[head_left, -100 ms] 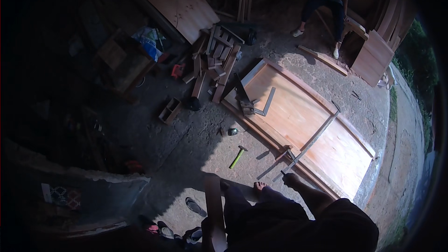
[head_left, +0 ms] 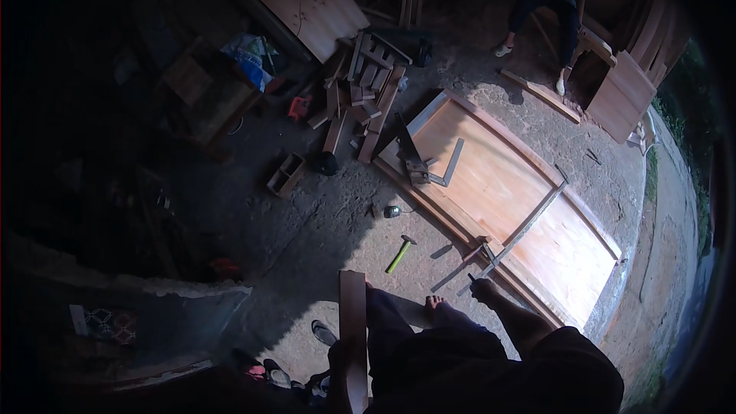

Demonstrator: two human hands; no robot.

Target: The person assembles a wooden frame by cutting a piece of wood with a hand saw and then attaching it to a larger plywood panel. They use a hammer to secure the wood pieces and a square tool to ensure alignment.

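Note:
A wooden board stands lengthwise at the left of my body. My left hand, dark in the shade, grips its edge. My right hand is closed around a small dark thing, too unclear to name, at the near end of a bar clamp. This clamp spans a framed wooden panel lying on the ground. On the panel's far left part rest a metal square and a handsaw. A green-handled hammer lies on the ground between my feet and the panel.
A round dark tool lies beside the panel. Wood offcuts are heaped beyond it, near a small wooden box. A person sits at the far right by leaning boards. Sandals lie at lower left.
The view has shifted slightly, so the panel and tools appear a little further right. The board at my left stands slightly higher in view. My right hand stays by the clamp end.

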